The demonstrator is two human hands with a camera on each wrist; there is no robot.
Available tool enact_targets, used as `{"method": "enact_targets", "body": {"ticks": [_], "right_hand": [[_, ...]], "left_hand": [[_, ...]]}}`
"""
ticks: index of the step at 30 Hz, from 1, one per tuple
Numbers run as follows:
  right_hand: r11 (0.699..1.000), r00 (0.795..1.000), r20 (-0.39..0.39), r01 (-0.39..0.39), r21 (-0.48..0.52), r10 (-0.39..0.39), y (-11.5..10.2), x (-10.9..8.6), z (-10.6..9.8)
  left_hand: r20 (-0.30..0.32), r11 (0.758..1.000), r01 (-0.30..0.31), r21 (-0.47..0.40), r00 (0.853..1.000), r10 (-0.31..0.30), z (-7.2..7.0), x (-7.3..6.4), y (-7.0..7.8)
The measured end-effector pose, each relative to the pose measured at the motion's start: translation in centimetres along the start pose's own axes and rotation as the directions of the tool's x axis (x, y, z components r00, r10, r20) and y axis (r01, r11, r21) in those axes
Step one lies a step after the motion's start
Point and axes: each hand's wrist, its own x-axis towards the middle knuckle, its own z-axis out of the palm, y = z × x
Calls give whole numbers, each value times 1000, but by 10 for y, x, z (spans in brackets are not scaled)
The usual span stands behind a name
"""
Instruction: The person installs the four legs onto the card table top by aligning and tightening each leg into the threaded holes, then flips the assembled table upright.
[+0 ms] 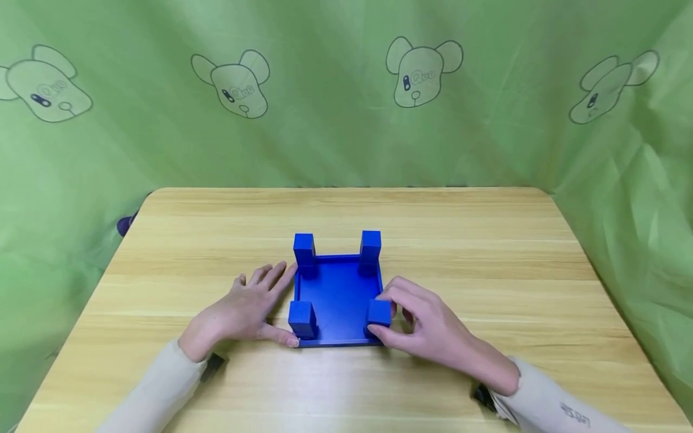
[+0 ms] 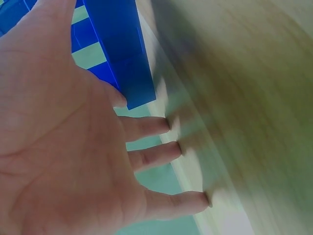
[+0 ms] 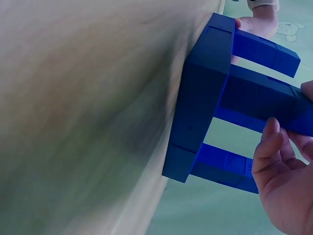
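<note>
A blue square base (image 1: 340, 300) with a low rim lies on the wooden table, a blue post standing at each corner, like a small table turned upside down. My right hand (image 1: 433, 325) pinches the near right post (image 1: 379, 311) between thumb and fingers; the right wrist view shows this post (image 3: 264, 93) rising from the base. Along the left side, my left hand (image 1: 243, 310) lies with fingers spread, its thumb at the near left corner below the near left post (image 1: 302, 319) and its index fingertip by the far left post (image 1: 305, 249).
The far right post (image 1: 370, 249) stands at the back corner of the base. The wooden tabletop (image 1: 487, 240) extends around it on all sides. Green cloth (image 1: 335, 138) printed with mouse heads hangs behind. A dark object (image 1: 126, 225) shows past the table's left edge.
</note>
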Motion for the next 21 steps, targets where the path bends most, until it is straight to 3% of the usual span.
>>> {"method": "enact_targets", "body": {"ticks": [6, 13, 21], "right_hand": [[1000, 1000, 18, -8, 5, 8, -1, -1, 0], [995, 996, 32, -88, 45, 87, -3, -4, -2], [998, 998, -29, -53, 18, 54, -3, 0, 1]], "left_hand": [[-10, 1000, -6, 16, 1000, 6, -1, 0, 0], [14, 999, 5, 31, 1000, -6, -4, 3, 6], [5, 999, 18, 45, 1000, -18, -4, -1, 5]]}}
